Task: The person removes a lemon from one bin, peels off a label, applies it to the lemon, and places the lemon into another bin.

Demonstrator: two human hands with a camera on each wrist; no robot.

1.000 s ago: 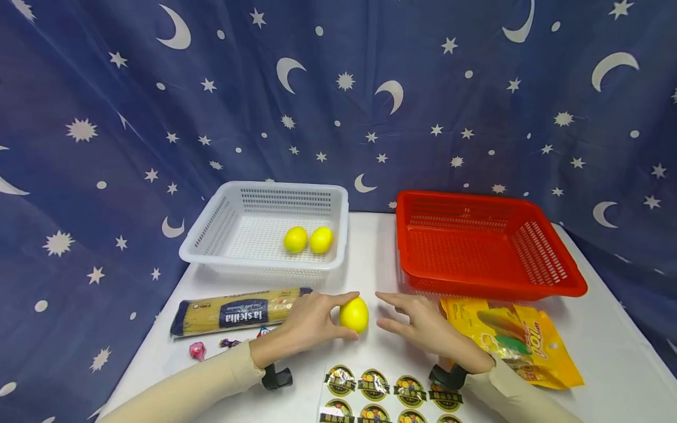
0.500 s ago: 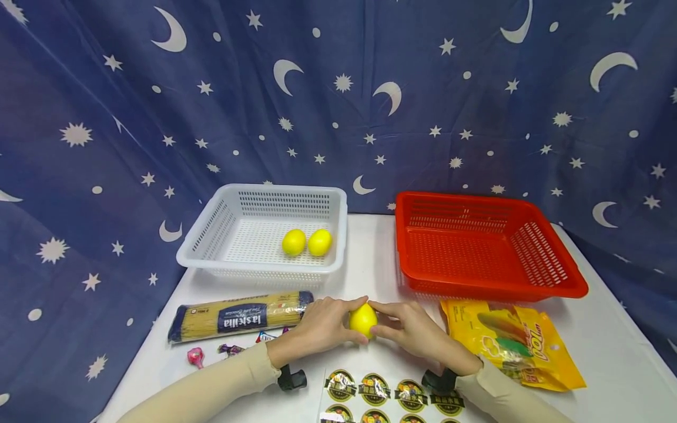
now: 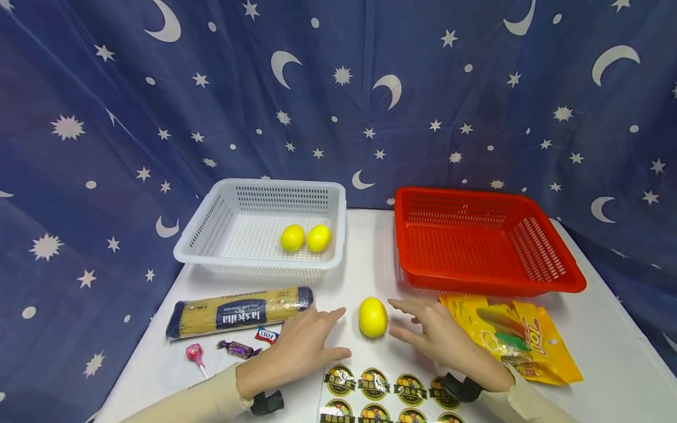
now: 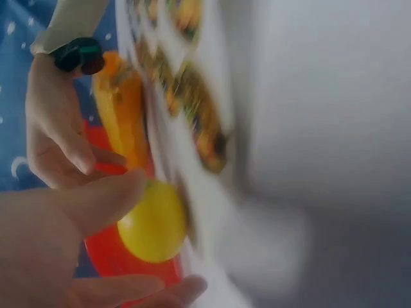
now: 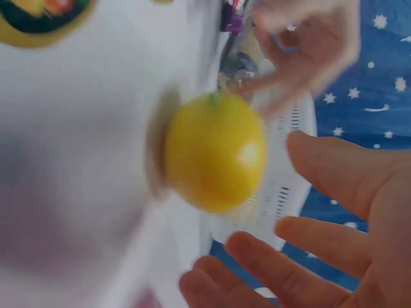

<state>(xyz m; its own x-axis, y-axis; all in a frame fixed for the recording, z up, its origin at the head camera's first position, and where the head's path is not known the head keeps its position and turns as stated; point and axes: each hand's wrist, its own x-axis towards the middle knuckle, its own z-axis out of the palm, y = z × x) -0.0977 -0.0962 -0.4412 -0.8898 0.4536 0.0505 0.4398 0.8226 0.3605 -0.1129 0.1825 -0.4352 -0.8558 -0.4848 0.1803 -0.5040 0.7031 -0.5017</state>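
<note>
A yellow lemon (image 3: pixel 372 318) stands on the white table between my two hands. My left hand (image 3: pixel 298 346) is to its left, thumb and fingers spread apart, with a gap to the fruit. In the left wrist view the thumb tip overlaps the lemon (image 4: pixel 154 221). On the other side, my right hand (image 3: pixel 444 335) has its fingers spread close to the lemon; the right wrist view shows them apart from the lemon (image 5: pixel 216 153). Two more lemons (image 3: pixel 305 238) lie inside the white basket (image 3: pixel 259 267).
A red basket (image 3: pixel 492 288) stands at the back right, a yellow snack bag (image 3: pixel 550 346) before it. At left lie a spaghetti pack (image 3: pixel 240 311), a lollipop (image 3: pixel 194 353) and wrapped candies (image 3: pixel 238 349). A sticker sheet (image 3: pixel 391 388) lies in front.
The left hand, earlier gripping the lemon, brought it right; both hands held it half a second ago. Now both have let go and moved apart, leaving the lemon on the table.
</note>
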